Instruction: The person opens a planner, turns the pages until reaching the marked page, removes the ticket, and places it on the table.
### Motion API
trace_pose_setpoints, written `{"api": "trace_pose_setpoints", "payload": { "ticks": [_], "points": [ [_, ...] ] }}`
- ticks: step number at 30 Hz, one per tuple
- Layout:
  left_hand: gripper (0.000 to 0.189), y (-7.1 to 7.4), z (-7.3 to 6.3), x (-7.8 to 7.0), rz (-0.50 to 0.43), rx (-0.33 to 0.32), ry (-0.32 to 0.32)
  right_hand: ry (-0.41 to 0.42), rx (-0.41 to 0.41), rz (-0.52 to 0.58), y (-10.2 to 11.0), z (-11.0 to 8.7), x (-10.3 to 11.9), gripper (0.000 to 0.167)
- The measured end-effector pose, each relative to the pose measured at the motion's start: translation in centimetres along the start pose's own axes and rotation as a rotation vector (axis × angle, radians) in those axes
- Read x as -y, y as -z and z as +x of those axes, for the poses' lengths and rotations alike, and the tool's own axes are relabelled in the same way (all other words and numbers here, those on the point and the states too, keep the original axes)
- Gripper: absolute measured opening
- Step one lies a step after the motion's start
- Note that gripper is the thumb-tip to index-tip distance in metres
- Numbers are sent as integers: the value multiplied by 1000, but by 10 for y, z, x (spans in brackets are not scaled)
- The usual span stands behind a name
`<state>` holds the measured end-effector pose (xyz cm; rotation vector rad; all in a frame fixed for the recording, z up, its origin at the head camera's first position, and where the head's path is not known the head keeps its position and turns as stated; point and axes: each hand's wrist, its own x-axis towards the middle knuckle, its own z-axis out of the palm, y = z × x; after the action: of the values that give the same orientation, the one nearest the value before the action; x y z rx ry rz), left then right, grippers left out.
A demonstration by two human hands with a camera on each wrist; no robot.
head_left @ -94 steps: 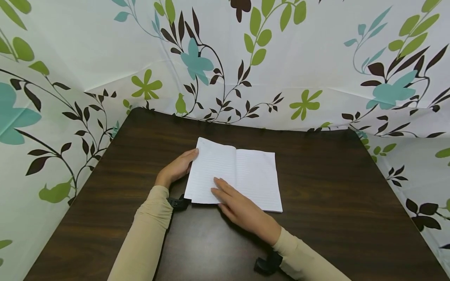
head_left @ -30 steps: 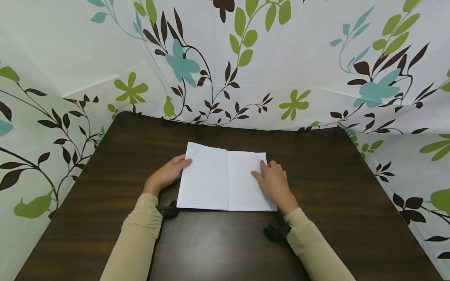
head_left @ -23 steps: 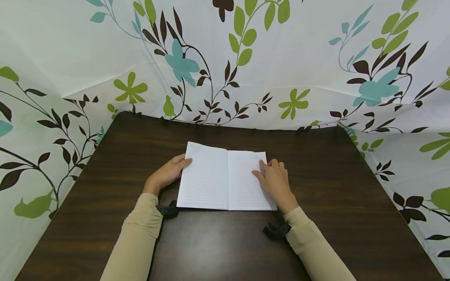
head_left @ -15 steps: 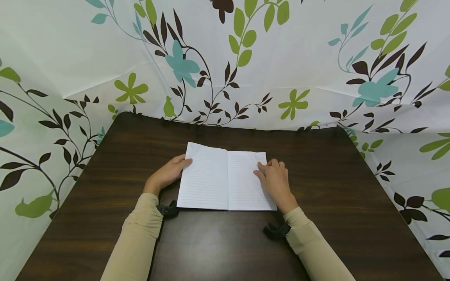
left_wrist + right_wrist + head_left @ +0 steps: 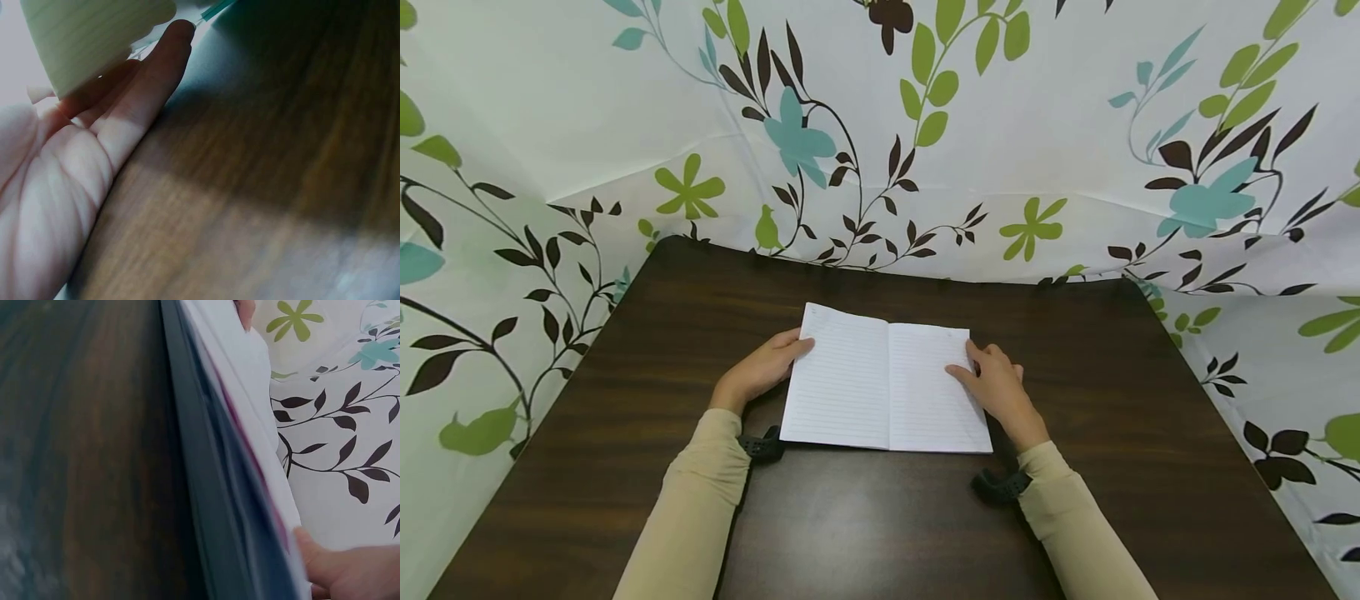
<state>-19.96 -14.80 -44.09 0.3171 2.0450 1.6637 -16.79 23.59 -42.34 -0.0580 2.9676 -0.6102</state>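
Note:
An open notebook point(image 5: 838, 379) with lined white pages lies near the middle of the dark wooden table. My left hand point(image 5: 767, 362) grips its left edge, thumb on the page. The left wrist view shows the fingers of that hand point(image 5: 81, 150) reaching beneath the notebook's leaves point(image 5: 94, 37). At the right edge is my right hand point(image 5: 1000, 387), its thumb on the right page and its index finger at the page edge. In the right wrist view, the thumb of the right hand point(image 5: 350, 569) meets the edge of the notebook point(image 5: 250, 487), whose stacked leaves show side-on.
The brown wood-grain table point(image 5: 1090, 433) extends around the notebook on all sides. A white cloth point(image 5: 1060, 100) printed with leaves, flowers and birds hangs behind and beside it. Dark wrist straps point(image 5: 1000, 486) sit at both cuffs.
Three seconds ago my right hand lay over the left page's lower part; it then moved to the right page. Since half a second ago, its index finger has slid outward to the right edge.

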Motion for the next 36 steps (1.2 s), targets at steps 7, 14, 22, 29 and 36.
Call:
{"api": "trace_pose_setpoints", "payload": {
  "ticks": [7,14,22,29,36],
  "points": [
    [56,-1,1,-2,2,-13,23,21,-106,-57,-4,-5,4,59],
    [56,-1,0,1,5,-20,27,74,-180,-60,-8,-9,12,49],
    [57,-2,0,0,4,-15,21,37,-175,34,-9,-6,12,68],
    [54,-2,0,-1,1,-18,28,29,-227,77,-8,-7,13,72],
    [56,-2,0,-2,18,-15,19,129,-307,-3,-11,-10,15,32]
  ]
}}
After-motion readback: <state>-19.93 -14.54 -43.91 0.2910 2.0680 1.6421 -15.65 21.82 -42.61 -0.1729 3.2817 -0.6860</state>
